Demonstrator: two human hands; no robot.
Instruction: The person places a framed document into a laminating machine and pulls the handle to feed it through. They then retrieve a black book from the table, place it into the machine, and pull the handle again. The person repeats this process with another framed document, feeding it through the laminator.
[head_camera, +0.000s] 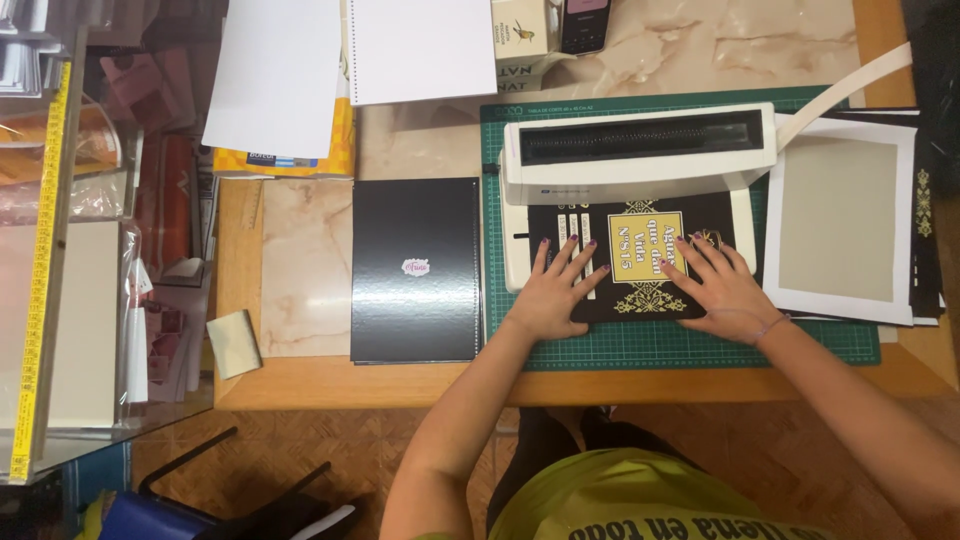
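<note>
Here both hands — left hand (556, 292), right hand (722, 288) — press flat, fingers spread, on the black cover's (640, 262) side edges

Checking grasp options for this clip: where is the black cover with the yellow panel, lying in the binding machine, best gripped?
Probably at the black cover's near edge, from the person's side: its far edge sits under the white binding machine, and both hands press it flat.

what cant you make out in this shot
Head view only:
- Far edge of the black cover: hidden inside the white binding machine.
- Cover under the left hand and right hand: hidden by the palms.
- Small box and dark phone: cut by the top edge.
</note>
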